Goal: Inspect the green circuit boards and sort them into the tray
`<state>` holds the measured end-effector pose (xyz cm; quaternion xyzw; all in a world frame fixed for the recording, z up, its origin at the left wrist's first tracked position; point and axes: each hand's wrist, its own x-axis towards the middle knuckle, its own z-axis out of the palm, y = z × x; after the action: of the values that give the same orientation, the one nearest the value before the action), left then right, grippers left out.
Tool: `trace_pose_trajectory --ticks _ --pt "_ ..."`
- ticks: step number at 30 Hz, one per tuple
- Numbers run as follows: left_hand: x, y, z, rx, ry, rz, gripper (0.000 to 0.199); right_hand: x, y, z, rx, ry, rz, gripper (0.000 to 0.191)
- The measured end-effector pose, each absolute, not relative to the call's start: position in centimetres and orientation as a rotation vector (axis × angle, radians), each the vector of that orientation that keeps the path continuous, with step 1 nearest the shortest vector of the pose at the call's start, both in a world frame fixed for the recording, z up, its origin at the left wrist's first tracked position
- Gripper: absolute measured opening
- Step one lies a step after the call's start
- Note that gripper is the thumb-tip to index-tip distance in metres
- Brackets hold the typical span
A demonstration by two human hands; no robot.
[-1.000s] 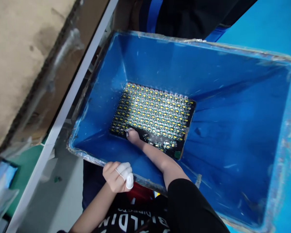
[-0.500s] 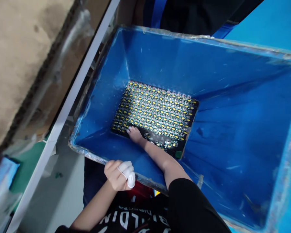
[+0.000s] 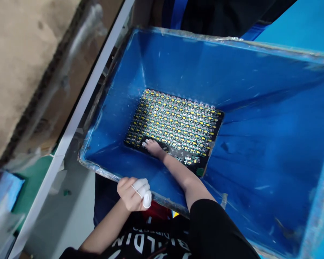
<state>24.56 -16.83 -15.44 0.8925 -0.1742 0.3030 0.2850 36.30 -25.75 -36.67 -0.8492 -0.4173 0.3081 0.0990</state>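
Note:
A deep blue plastic bin [image 3: 259,118] stands before me, and rows of small circuit boards [image 3: 175,118] with yellow parts lie on a black sheet at its bottom. My left hand [image 3: 135,194], with white covers on some fingers, is closed over the bin's near rim. Down in the bin, my right hand [image 3: 154,147] is at the near edge of the rows, its white-tipped fingers bent close together on the dark sheet. What they hold, if anything, is hidden. Some loose boards [image 3: 191,160] lie to the right of that hand.
A cardboard box [image 3: 24,54] is at the upper left, beside a pale slanted bar [image 3: 70,129]. A green piece [image 3: 199,172] lies at the sheet's near right corner. Tape [image 3: 224,201] clings to the bin's near wall.
My right hand stays at the near left part of the rows, with only a slight shift. The left hand keeps its place on the rim. The view has shifted a little.

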Motion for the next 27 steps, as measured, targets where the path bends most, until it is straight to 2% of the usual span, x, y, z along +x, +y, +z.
trace_pose_trajectory --ticks 6,16,27 --pt "24.5 -16.8 -15.5 2.388 -0.462 0.819 0.022 36.7 -25.7 -36.4 -2.497 -1.148 0.985 0.035" --pt "24.5 -16.8 -15.4 2.394 -0.469 0.8 0.021 36.6 -23.8 -37.1 -2.622 -0.703 1.18 0.033" --pt "24.5 -16.9 -15.5 2.395 -0.457 0.803 0.021 35.7 -24.8 -37.1 -2.621 -0.766 1.12 0.035"
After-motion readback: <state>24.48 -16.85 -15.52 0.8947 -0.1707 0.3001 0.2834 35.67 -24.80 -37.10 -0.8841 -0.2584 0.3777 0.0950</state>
